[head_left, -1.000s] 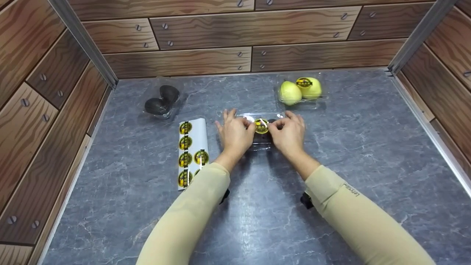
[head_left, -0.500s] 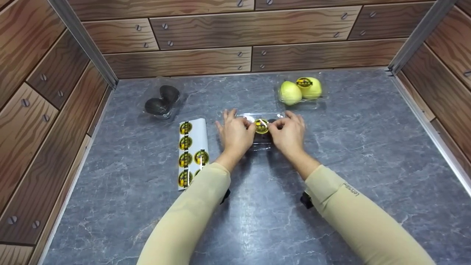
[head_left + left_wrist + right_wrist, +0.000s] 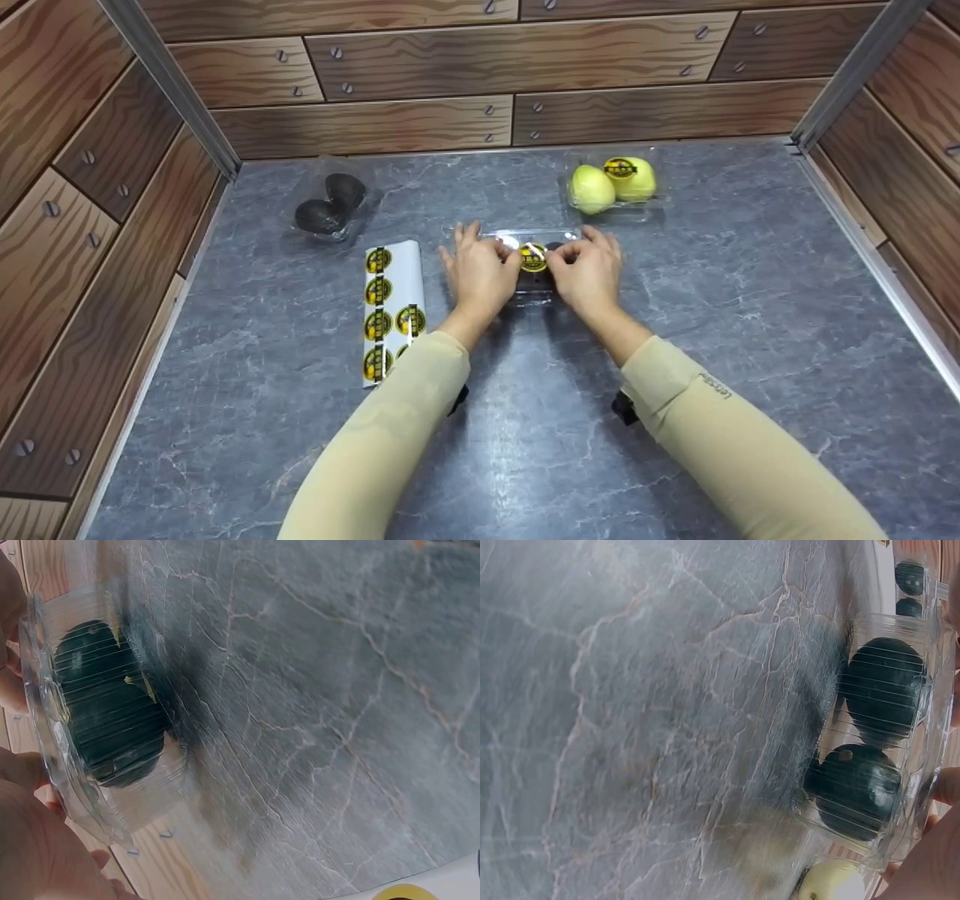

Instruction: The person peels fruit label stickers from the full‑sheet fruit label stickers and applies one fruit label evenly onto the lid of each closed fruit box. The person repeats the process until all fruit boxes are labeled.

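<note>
In the head view a round yellow-and-black sticker (image 3: 533, 257) lies over the lid of a clear plastic clamshell box (image 3: 534, 298). My left hand (image 3: 482, 274) pinches the sticker's left edge between thumb and forefinger, the other fingers spread over the lid. At the right edge my right hand (image 3: 590, 274) pinches it in the same way. Whether the sticker touches the lid I cannot tell. Through the box's ribbed side, dark avocados (image 3: 886, 690) show in the right wrist view. The left wrist view also shows a dark avocado (image 3: 112, 709) inside, with fingers along the lid rim.
Left of the box lies a white sheet of matching stickers (image 3: 397, 285), partly under the left sleeve. A clear box with two dark avocados (image 3: 319, 216) stands at the back left. At the back right, another holds two yellow-green pears (image 3: 592, 190), with a sticker on it. Wood-patterned walls (image 3: 420, 124) enclose the table.
</note>
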A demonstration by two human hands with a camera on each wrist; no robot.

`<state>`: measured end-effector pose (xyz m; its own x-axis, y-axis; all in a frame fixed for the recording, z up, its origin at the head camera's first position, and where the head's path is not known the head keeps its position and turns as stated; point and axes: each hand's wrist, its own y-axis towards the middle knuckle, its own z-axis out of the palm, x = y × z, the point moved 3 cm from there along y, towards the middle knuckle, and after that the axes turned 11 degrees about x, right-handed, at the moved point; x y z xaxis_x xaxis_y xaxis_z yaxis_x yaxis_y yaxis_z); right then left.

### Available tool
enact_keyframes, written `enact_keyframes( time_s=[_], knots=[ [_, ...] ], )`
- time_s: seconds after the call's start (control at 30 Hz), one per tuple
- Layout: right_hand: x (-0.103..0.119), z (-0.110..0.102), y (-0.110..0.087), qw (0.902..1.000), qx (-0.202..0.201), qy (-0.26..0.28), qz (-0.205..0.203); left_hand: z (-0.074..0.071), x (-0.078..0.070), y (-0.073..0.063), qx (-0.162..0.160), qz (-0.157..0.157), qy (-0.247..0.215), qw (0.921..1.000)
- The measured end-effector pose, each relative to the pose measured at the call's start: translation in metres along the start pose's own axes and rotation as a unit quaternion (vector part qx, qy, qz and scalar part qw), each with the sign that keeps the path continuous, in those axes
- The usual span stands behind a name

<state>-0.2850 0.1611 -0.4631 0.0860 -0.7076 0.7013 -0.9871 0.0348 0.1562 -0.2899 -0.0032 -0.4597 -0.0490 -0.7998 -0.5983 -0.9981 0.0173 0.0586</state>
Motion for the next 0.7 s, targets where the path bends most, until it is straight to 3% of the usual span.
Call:
enact_keyframes(
  time_s=[0.7],
  knots=[
    [0.0001, 0.0009, 0.0013, 0.9999, 0.005, 0.003, 0.009, -0.0003, -0.0004, 0.0006, -0.003, 0.001, 0.009, 1.0000]
  ],
)
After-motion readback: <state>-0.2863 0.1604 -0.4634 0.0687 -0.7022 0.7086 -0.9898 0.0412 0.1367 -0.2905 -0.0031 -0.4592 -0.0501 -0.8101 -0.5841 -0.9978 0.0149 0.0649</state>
